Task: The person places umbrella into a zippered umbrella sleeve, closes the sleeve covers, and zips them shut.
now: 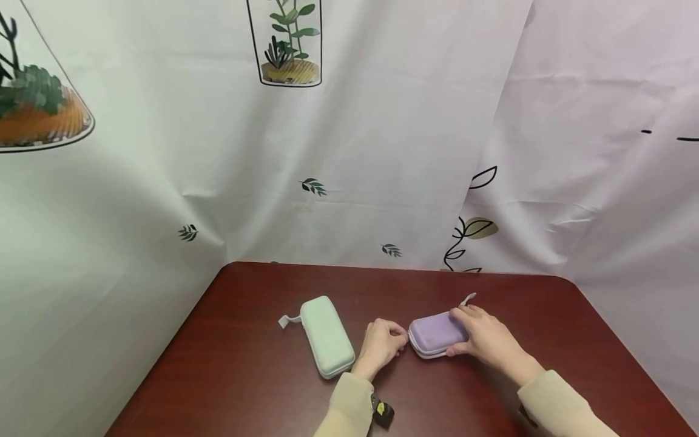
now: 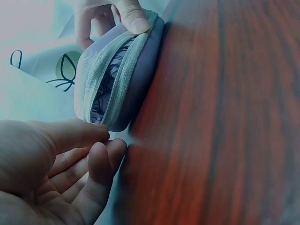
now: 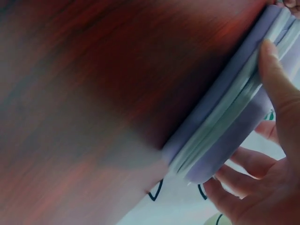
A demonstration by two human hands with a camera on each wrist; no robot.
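Observation:
A purple zippered case (image 1: 437,332) lies on the table right of the middle. My right hand (image 1: 486,337) grips its right part, thumb on the near side and fingers over the top; in the right wrist view the thumb presses along the pale zipper (image 3: 225,112). My left hand (image 1: 382,343) is at the case's left end, its thumb and a finger pinching at the zipper's end; the zipper pull itself is hidden by the fingertips. In the left wrist view the zipper gapes at that end, showing crinkled dark lining (image 2: 105,89).
A mint green case (image 1: 327,337) with a pale strap (image 1: 289,320) lies left of my left hand. Both stand on a dark red wooden table (image 1: 235,376). White printed curtain (image 1: 355,152) surrounds the table's back and sides.

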